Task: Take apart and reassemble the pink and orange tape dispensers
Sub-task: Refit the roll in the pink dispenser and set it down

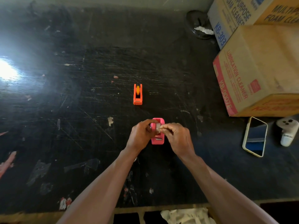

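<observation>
A person's two bare hands work over a dark, scratched counter, seen from above. The pink tape dispenser stands on the counter near the middle of its near edge, directly under the hands. The left hand curls around the dispenser's left side, fingers closed near the top; the right hand pinches, thumb and fingertips together, a pale, whitish tape roll that sits at the dispenser's open top. Whether the roll is being lifted out or seated in cannot be told. The orange tape dispenser stands alone farther back, towards the middle of the counter, well apart from both hands, with its yellowish roll apparently in place. Judging by this, work on the pink dispenser is under way and the orange one looks whole. Cardboard boxes fill the far right corner, and a phone lies near the right edge.
</observation>
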`<state>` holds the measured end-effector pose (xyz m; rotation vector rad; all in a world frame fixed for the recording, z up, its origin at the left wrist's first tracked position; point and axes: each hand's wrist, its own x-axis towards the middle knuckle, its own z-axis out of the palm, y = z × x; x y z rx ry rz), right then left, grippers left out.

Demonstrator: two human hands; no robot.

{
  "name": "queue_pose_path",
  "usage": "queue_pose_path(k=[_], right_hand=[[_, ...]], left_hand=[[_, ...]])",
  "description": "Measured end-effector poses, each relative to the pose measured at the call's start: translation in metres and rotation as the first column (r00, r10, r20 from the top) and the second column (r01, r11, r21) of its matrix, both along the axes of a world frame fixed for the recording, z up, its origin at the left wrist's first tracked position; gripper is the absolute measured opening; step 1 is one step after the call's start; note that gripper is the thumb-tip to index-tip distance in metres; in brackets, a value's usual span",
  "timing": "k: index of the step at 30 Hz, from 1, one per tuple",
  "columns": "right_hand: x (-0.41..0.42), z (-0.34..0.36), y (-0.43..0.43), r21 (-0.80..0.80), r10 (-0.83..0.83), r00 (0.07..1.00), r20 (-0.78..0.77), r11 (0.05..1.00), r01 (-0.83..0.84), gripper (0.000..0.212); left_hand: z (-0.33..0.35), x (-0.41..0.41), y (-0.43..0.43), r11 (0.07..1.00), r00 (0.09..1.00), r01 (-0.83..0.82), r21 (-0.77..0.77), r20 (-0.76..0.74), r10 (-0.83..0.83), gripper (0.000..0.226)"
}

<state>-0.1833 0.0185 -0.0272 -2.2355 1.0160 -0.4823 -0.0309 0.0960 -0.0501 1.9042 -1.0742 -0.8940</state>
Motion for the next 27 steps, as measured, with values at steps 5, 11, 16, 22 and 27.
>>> queue_pose_path(k=[5, 11, 16, 22, 27], right_hand=[[-0.008, -0.012, 0.014, -0.062, 0.043, 0.997, -0.066, 0.997, -0.047, 0.018], [-0.012, -0.023, 0.023, -0.073, 0.038, 0.993, -0.108, 0.996, -0.046, 0.018], [-0.014, -0.025, 0.024, -0.084, 0.063, 0.991, -0.119, 0.994, -0.073, 0.019], [-0.018, -0.032, 0.025, -0.116, 0.076, 0.99, -0.121, 0.989, -0.091, 0.022], [-0.028, -0.041, 0.033, -0.235, 0.135, 0.98, -0.147, 0.958, -0.167, 0.024]], left_hand=[[-0.002, 0.004, 0.0, 1.0, 1.0, 0.01, 0.019, 0.017, -0.01, 0.047], [-0.005, 0.005, 0.0, 0.999, 0.998, 0.022, 0.036, 0.051, -0.024, 0.05], [-0.005, 0.005, 0.0, 0.999, 0.998, 0.026, 0.039, 0.056, -0.028, 0.049], [-0.004, 0.009, 0.001, 0.999, 0.999, 0.032, 0.038, -0.002, -0.032, 0.047], [-0.002, 0.011, 0.0, 0.998, 0.999, 0.048, 0.034, -0.011, -0.048, 0.046]])
